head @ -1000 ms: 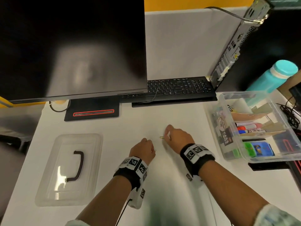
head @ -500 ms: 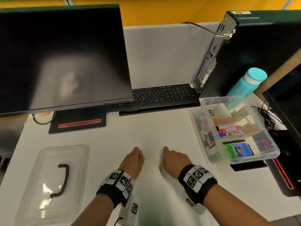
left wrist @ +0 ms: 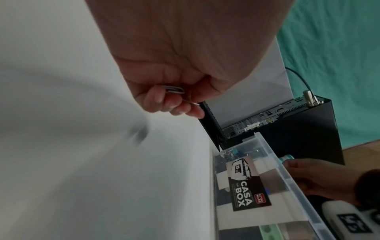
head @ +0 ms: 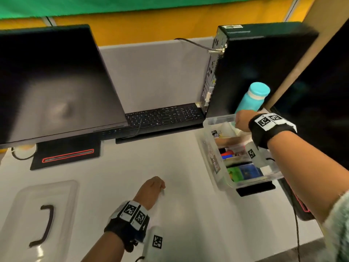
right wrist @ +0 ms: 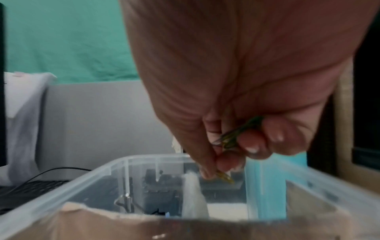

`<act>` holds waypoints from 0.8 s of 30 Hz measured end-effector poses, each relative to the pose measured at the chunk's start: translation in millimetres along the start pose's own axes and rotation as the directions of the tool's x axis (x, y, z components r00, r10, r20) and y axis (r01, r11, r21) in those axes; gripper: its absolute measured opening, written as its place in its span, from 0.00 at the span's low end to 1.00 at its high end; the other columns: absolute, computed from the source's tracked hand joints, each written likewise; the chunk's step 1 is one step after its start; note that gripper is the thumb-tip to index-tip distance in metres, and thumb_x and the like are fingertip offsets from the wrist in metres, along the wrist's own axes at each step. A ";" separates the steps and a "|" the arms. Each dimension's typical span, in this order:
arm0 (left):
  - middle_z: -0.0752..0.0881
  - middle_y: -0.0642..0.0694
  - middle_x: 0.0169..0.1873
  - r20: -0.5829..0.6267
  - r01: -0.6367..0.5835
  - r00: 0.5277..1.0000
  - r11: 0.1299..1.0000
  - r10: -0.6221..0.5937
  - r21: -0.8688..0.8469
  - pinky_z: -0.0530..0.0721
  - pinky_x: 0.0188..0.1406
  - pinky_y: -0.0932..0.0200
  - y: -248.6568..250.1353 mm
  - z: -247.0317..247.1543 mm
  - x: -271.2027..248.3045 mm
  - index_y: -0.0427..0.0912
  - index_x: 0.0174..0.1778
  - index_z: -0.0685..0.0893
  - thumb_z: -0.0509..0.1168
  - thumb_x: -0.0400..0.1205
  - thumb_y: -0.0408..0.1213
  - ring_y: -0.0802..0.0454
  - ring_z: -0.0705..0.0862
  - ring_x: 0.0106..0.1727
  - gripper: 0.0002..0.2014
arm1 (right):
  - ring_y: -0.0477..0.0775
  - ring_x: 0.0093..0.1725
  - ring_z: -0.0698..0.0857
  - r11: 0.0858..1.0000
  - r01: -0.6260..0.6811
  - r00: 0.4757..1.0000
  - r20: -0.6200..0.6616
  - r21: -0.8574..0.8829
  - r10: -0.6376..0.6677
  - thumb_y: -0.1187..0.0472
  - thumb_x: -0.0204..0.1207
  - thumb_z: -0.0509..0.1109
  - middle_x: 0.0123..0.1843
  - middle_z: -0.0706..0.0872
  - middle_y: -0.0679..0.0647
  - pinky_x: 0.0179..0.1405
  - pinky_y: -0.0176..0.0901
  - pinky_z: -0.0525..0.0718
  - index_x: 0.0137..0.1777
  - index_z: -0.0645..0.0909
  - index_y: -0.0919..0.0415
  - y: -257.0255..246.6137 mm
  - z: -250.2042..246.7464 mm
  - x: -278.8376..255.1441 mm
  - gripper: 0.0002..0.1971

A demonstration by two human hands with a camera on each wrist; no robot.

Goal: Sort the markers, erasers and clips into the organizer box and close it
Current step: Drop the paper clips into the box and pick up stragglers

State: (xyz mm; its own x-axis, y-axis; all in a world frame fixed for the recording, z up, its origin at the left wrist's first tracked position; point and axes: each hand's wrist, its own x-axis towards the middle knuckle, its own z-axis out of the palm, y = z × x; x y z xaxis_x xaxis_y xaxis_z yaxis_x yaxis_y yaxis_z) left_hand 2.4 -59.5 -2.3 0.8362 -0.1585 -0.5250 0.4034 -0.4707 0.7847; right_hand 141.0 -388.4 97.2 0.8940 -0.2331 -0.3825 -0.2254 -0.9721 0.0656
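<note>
Your right hand (head: 242, 121) moved from desk to over organizer box (head: 209, 146), fingers pinching yellow-green clips (right wrist: 234, 138); left hand (head: 152, 188) clamps silver clips (left wrist: 174, 90).

I see my left hand (left wrist: 185, 65) curled around a silver paper clip (left wrist: 174, 89) above the white desk (left wrist: 82, 162), the clear box (left wrist: 277, 162) to its right, my right hand (left wrist: 320, 177) beyond.

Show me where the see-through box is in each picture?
Head view: the organizer box sits at the right, on the white table, lid off, under the right hand.
Left wrist view: lower right, its rim running diagonally, above the CASA BOX label.
Right wrist view: across the bottom, its far rim just below the fingers.
Shared landmark: the teal bottle behind the box.
</note>
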 end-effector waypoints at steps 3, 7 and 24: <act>0.73 0.44 0.22 0.024 0.128 0.992 0.983 -0.126 -0.131 0.67 0.17 0.65 1.8 4.2 -6.2 0.38 0.28 0.74 0.52 0.81 0.28 0.56 0.68 0.16 0.15 | 0.65 0.62 0.82 0.998 0.000 0.999 -0.034 0.059 0.002 0.62 0.80 0.63 0.62 0.84 0.64 0.62 0.51 0.80 0.63 0.80 0.67 0.1 1.5 3.9 0.14; 0.72 0.44 0.16 0.054 0.271 0.962 0.935 -0.266 -0.229 0.65 0.14 0.68 2.7 6.9 -16.3 0.37 0.23 0.72 0.58 0.74 0.30 0.54 0.67 0.12 0.12 | 0.65 0.64 0.80 0.970 0.037 0.992 -0.126 0.241 -0.007 0.65 0.81 0.60 0.65 0.82 0.64 0.65 0.53 0.78 0.67 0.79 0.63 18.0 7.1 -19.2 0.16; 0.82 0.37 0.61 0.267 -0.435 0.873 0.404 0.407 0.805 0.76 0.51 0.54 264.9 156.1 85.3 0.36 0.63 0.80 0.56 0.83 0.44 0.40 0.82 0.59 0.19 | 0.55 0.79 0.68 0.887 0.165 0.864 -0.497 0.432 0.081 0.52 0.78 0.48 0.80 0.70 0.54 0.75 0.49 0.67 0.69 0.77 0.59 59.0 119.2 -108.3 0.26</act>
State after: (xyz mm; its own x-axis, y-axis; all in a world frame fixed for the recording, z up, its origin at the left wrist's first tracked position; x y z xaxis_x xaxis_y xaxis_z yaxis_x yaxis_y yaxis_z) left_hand 122.6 -333.1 109.4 0.7953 -0.5620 -0.2272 -0.4996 -0.8199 0.2794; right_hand -15.4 -417.2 32.6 0.9465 -0.2943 0.1327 -0.2197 -0.8884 -0.4031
